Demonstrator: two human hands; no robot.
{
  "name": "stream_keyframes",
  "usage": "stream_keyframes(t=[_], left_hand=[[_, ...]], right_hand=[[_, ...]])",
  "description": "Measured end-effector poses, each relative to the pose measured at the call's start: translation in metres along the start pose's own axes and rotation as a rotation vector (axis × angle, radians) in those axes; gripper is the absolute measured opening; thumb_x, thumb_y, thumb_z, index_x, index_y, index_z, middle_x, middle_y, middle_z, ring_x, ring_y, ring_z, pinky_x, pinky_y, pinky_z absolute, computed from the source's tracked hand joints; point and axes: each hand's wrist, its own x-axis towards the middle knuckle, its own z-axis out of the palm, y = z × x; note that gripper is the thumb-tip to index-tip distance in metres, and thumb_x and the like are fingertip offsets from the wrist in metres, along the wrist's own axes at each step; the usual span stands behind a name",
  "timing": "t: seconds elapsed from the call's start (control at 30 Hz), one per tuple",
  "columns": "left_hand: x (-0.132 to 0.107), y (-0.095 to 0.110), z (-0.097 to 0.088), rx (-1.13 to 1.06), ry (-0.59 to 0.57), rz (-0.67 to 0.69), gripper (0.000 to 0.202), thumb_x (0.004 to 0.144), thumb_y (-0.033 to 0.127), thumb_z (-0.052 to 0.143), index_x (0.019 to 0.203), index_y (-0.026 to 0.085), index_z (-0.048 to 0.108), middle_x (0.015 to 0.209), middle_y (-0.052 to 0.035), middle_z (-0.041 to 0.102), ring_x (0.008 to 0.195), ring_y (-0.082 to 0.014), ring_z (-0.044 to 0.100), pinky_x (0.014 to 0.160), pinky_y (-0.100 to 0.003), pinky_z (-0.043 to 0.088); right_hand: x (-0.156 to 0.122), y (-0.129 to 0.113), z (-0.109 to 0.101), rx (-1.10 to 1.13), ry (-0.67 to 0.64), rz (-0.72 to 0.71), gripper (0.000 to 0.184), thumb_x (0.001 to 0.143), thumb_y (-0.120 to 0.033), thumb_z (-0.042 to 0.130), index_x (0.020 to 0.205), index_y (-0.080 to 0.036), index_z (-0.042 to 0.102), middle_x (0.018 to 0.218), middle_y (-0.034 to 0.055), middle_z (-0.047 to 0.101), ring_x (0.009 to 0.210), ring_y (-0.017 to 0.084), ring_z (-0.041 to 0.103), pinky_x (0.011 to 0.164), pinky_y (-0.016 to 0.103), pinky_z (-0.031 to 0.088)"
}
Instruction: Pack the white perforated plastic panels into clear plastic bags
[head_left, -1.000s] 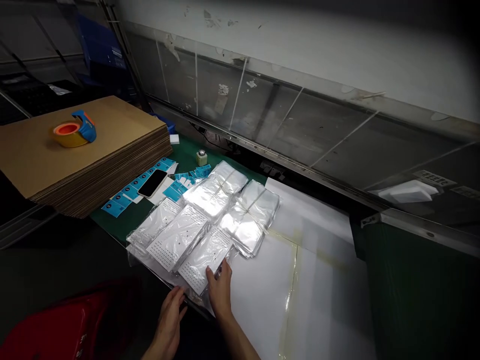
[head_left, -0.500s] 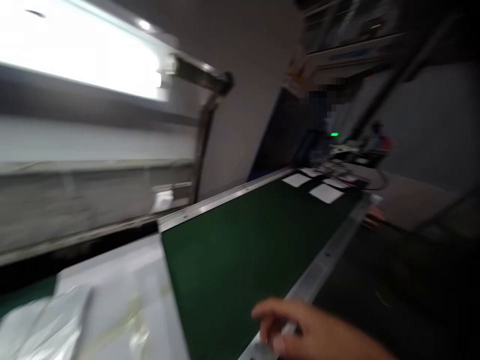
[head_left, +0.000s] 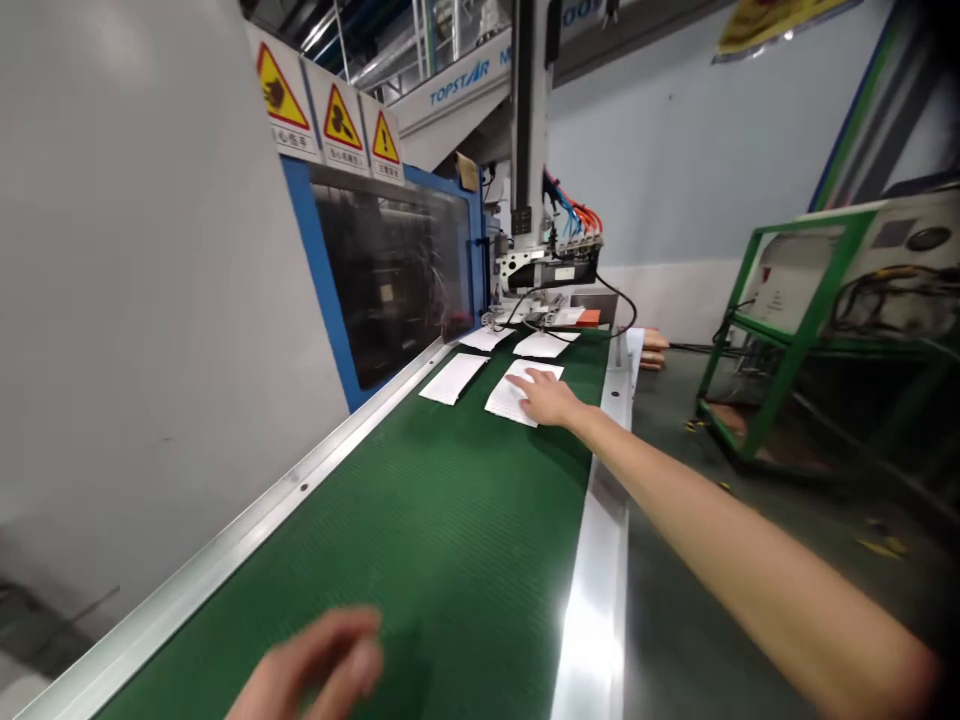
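Moved: the view has swung away from the clear plastic packs on the white board and now runs along a belt; the right hand [head_left: 547, 398], which sat low at the belt's edge half a second ago, now reaches far out over it.
Right hand: stretched forward on a long bare arm, palm down, resting on a white sheet [head_left: 516, 398].
Right grip: open, fingers spread flat on the sheet's surface, not closed around anything.
Left hand [head_left: 315, 665]: blurred at the bottom edge of the view, above the near part of the belt, and touching nothing that can be seen.
Left grip: cannot tell; the motion blur hides whether the fingers are closed or holding anything.
White sheet: lies flat on the green conveyor belt [head_left: 427, 520], slightly askew, under the right hand's fingers.
Other sheets: three more white sheets [head_left: 454, 378] lie nearby on the belt, well apart from the hands, with the closest just beside the touched sheet.
Belt edges: an aluminium side rail [head_left: 225, 540] runs along the left and another [head_left: 596, 620] along the right.
Beyond: a blue-framed machine window [head_left: 390, 275] stands left of the belt under yellow warning signs [head_left: 285, 90], and a robot arm head [head_left: 547, 268] with orange and blue hoses [head_left: 577, 212] sits at the far end.
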Motion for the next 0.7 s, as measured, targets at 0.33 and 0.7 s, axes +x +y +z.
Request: stream_keyframes(t=[0.33,0.7], left_hand=[[0.296,0.036,0.169,0.619,0.054,0.487,0.056,0.08,0.028,0.065,0.13,0.009,0.045,0.141,-0.0188,0.04,0.133,-0.0335,0.029,0.11,-0.048,0.019],[0.233,0.07,0.102,0.19,0.259,0.238,0.031,0.092,0.037,0.043,0.091,0.013,0.063,0.099,-0.0112,0.065,0.095,-0.0234,0.059,0.082,-0.039,0.048]], right_hand=[[0.053,0.013,0.029,-0.083,-0.155,-0.387,0.039,0.076,-0.022,0.064,0.115,-0.018,0.059,0.129,0.0068,0.052,0.129,0.035,0.031,0.1,0.056,0.029],[0.018,0.008,-0.034,0.085,0.324,-0.302,0.014,0.078,-0.029,0.058,0.084,-0.017,0.055,0.068,0.0025,0.059,0.083,0.024,0.057,0.092,0.048,0.028]])
